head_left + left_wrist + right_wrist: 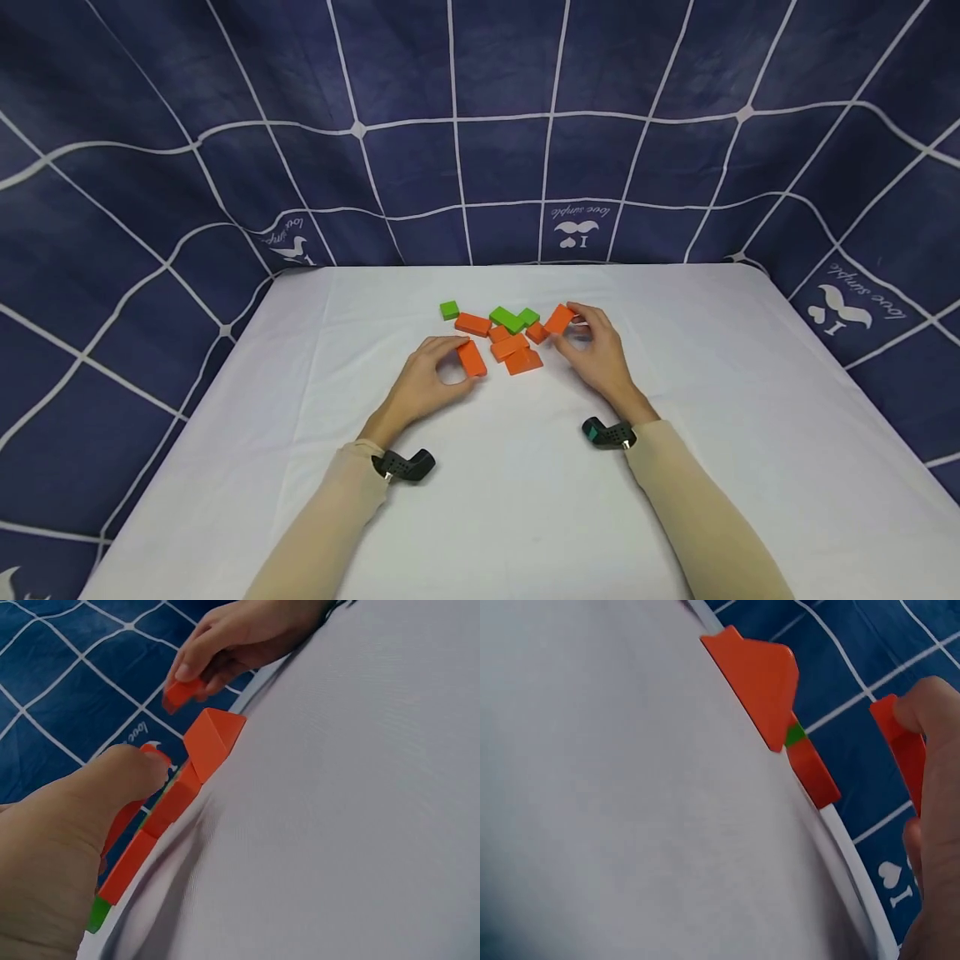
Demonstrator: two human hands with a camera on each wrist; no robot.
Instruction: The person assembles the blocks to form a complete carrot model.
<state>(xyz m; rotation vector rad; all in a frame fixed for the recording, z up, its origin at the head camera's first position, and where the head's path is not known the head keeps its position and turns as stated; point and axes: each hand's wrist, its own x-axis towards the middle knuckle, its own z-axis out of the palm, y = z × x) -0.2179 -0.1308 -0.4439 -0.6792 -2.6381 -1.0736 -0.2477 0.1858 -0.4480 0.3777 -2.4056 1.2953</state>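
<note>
My left hand [429,382] pinches an orange rectangular block [472,359] between thumb and fingers, just left of a loose cluster of blocks. On the right side of that cluster, my right hand [597,354] grips another orange block [559,319], seen edge-on beside the thumb in the right wrist view. Between the hands lie several orange blocks, among them a triangular prism [214,740] and a long orange block [473,325]. A green block [507,320] and a small green block [528,317] sit at the back of the cluster, with another green cube [449,310] apart at its left.
A white cloth [495,500] covers the table. Dark blue fabric with white grid lines [502,158] hangs behind and at both sides of it. Each wrist wears a black device, the left one [405,465] and the right one [609,432].
</note>
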